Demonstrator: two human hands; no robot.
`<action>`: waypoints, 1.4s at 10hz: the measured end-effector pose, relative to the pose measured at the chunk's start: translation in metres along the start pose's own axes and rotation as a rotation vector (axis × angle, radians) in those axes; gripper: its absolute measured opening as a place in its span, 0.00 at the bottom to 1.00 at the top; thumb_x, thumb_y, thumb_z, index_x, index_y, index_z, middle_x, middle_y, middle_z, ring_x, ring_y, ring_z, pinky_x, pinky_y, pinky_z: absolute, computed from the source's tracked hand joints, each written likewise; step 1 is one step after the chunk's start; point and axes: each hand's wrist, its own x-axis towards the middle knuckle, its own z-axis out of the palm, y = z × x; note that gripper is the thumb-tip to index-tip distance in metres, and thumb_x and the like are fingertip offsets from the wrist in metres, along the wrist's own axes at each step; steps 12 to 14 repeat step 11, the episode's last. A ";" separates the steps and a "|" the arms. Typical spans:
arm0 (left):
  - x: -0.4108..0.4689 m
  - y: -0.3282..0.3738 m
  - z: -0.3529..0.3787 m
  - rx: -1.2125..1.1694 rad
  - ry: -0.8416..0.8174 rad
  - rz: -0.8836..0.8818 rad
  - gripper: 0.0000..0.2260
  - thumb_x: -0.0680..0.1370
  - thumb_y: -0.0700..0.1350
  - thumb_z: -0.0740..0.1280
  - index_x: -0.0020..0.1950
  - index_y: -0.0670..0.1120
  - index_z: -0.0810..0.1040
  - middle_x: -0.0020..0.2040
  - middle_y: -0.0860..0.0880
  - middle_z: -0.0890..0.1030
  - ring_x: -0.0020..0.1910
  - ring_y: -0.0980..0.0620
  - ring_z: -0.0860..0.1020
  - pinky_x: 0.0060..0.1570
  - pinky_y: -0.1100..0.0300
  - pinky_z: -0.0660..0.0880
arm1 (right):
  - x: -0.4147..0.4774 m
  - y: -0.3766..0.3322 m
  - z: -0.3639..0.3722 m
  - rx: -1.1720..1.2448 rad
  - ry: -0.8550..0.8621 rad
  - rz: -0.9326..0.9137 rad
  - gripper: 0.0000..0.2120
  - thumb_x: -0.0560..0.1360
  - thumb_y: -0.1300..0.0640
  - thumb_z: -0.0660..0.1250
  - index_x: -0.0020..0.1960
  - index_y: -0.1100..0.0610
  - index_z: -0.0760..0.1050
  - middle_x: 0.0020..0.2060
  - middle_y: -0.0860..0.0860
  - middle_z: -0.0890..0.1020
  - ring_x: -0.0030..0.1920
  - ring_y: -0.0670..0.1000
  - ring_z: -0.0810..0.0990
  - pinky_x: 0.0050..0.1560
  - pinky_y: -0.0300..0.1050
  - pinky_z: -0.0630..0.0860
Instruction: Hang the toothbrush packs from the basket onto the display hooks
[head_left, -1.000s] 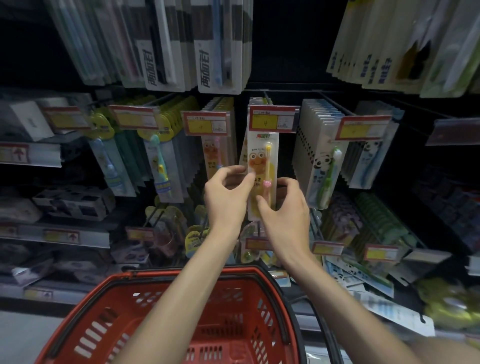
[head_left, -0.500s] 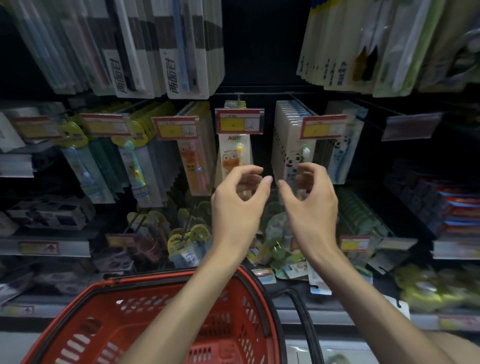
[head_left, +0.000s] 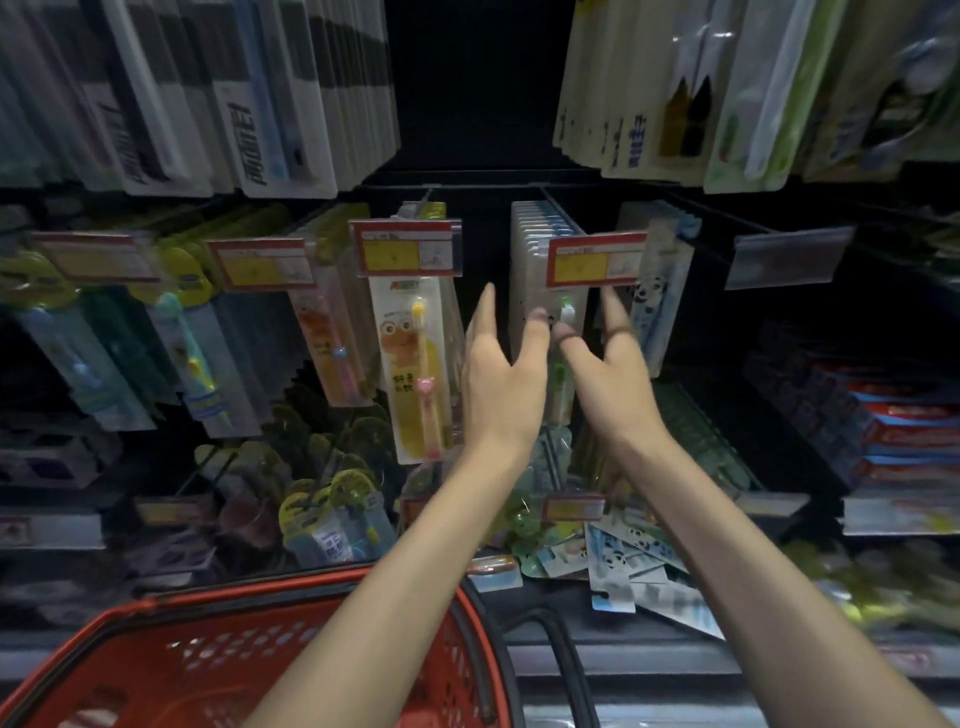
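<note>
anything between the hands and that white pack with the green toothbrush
Nothing visible. The left hand and right hand, both open, are right at the front white pack; the price tag hangs above their fingers.

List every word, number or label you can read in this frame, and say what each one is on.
No text is sharp enough to quote.
Big Chinese characters on the white packs, top left: motion-blurred.
Logo and Chinese characters on the yellow cartoon pack: too small.
Print on the price tags: blurred.
</note>
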 end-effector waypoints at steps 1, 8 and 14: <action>0.007 -0.003 0.007 -0.034 -0.045 -0.027 0.29 0.85 0.60 0.59 0.84 0.59 0.54 0.84 0.57 0.58 0.82 0.56 0.56 0.81 0.50 0.55 | 0.007 -0.002 0.004 0.138 -0.039 -0.010 0.27 0.85 0.49 0.62 0.81 0.43 0.58 0.70 0.38 0.73 0.70 0.39 0.72 0.69 0.36 0.68; 0.016 -0.018 0.028 -0.235 -0.162 -0.096 0.33 0.79 0.66 0.59 0.83 0.59 0.59 0.78 0.56 0.71 0.75 0.56 0.71 0.77 0.48 0.68 | 0.019 0.007 0.019 0.272 -0.079 0.060 0.17 0.87 0.53 0.58 0.73 0.39 0.66 0.57 0.34 0.78 0.53 0.29 0.76 0.49 0.23 0.71; 0.016 -0.015 0.019 -0.201 -0.109 -0.073 0.32 0.76 0.64 0.65 0.79 0.60 0.67 0.72 0.56 0.77 0.71 0.53 0.75 0.73 0.44 0.71 | 0.012 -0.001 0.003 0.261 -0.076 0.065 0.23 0.87 0.45 0.55 0.81 0.44 0.60 0.66 0.41 0.76 0.60 0.35 0.76 0.56 0.30 0.73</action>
